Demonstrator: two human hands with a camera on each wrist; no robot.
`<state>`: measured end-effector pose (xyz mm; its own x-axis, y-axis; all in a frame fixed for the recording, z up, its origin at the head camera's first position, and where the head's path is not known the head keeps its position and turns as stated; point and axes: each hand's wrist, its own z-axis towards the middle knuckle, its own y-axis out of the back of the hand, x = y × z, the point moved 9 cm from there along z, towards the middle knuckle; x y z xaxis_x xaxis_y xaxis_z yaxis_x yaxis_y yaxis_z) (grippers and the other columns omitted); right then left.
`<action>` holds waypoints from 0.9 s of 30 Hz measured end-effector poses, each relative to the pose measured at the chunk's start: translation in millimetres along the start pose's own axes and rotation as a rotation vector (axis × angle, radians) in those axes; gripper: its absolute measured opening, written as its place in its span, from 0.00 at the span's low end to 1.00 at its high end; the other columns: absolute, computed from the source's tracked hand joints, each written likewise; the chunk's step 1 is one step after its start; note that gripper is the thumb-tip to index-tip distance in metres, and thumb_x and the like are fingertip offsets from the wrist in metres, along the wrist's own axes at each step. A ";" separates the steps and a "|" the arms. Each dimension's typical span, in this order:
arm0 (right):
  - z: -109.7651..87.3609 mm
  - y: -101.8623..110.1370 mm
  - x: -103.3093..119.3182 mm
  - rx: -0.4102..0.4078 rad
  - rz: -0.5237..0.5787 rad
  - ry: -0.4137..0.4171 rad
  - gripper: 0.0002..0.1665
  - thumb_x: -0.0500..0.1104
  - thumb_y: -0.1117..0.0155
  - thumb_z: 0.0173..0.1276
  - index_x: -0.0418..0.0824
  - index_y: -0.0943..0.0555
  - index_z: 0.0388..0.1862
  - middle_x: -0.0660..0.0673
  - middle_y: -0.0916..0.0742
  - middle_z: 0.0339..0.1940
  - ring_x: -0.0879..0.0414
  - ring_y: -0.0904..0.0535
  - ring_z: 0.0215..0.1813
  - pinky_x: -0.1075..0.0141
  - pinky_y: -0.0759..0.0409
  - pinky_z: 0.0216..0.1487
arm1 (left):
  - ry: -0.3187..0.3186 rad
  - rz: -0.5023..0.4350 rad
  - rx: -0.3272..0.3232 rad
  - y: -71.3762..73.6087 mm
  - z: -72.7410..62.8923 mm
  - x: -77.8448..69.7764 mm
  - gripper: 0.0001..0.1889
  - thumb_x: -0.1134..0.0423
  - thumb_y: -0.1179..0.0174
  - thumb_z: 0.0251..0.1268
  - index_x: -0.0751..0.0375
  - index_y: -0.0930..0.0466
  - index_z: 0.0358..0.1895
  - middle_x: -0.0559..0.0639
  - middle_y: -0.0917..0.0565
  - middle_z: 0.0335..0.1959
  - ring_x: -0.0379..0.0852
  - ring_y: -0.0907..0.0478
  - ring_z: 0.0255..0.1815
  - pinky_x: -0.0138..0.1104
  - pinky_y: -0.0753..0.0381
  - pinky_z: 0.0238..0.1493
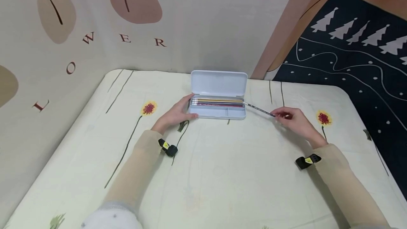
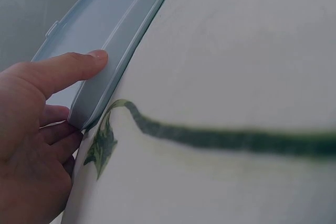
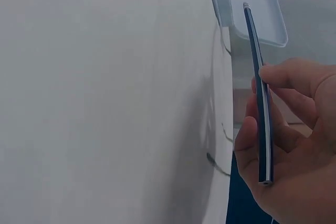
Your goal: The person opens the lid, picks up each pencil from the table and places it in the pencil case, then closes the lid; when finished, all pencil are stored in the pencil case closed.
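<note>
A pale blue pencil case (image 1: 208,112) stands with its lid (image 1: 219,82) raised at the back of the bed-like surface. Several pencils (image 1: 219,103) lie side by side in its rear compartment. My left hand (image 1: 176,113) holds the case's left end, thumb on the front wall in the left wrist view and fingers around the side. To the right of the case, my right hand (image 1: 292,121) pinches a dark blue and silver striped pencil (image 3: 258,61) between thumb and fingers. Its ferrule end points at the case's right end; a flat, unsharpened end faces the palm.
A pale cloth (image 1: 222,172) printed with flowers covers the surface. A light curtain (image 1: 203,27) with lettering rises behind the case. Dark fabric with white trees (image 1: 349,66) hangs at the right. The case's front compartments show no contents.
</note>
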<state>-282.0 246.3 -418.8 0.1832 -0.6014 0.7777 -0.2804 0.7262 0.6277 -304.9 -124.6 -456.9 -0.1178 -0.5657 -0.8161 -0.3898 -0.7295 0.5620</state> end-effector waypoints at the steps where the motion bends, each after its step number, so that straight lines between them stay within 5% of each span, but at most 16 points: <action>1: 1.6 -1.1 1.7 -0.001 0.002 0.012 0.14 0.32 0.42 0.69 0.31 0.19 0.52 0.35 0.17 0.47 0.54 0.27 0.39 0.73 0.26 0.35 | 0.002 -0.001 0.000 0.0 0.0 0.0 0.48 0.56 0.34 0.61 0.57 0.56 0.78 0.57 0.51 0.77 0.54 0.58 0.77 0.50 0.56 0.73; 17: 32.0 -17.7 20.4 0.020 0.002 0.040 0.14 0.33 0.41 0.69 0.31 0.18 0.53 0.36 0.16 0.50 0.51 0.25 0.45 0.73 0.26 0.43 | 0.002 0.000 0.001 0.2 -0.4 -0.5 0.47 0.56 0.35 0.62 0.58 0.56 0.78 0.58 0.51 0.77 0.54 0.58 0.77 0.50 0.56 0.73; 27: 56.2 -29.3 25.6 0.031 -0.036 0.047 0.14 0.30 0.44 0.69 0.31 0.18 0.52 0.35 0.16 0.51 0.48 0.24 0.51 0.63 0.25 0.48 | 0.007 -0.008 0.000 0.6 -0.1 0.7 0.48 0.55 0.34 0.61 0.57 0.56 0.78 0.57 0.51 0.77 0.54 0.58 0.76 0.50 0.56 0.73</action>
<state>-322.1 190.9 -419.3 0.2373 -0.6103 0.7558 -0.3020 0.6931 0.6545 -305.1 -125.4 -457.2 -0.1081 -0.5630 -0.8194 -0.3910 -0.7337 0.5557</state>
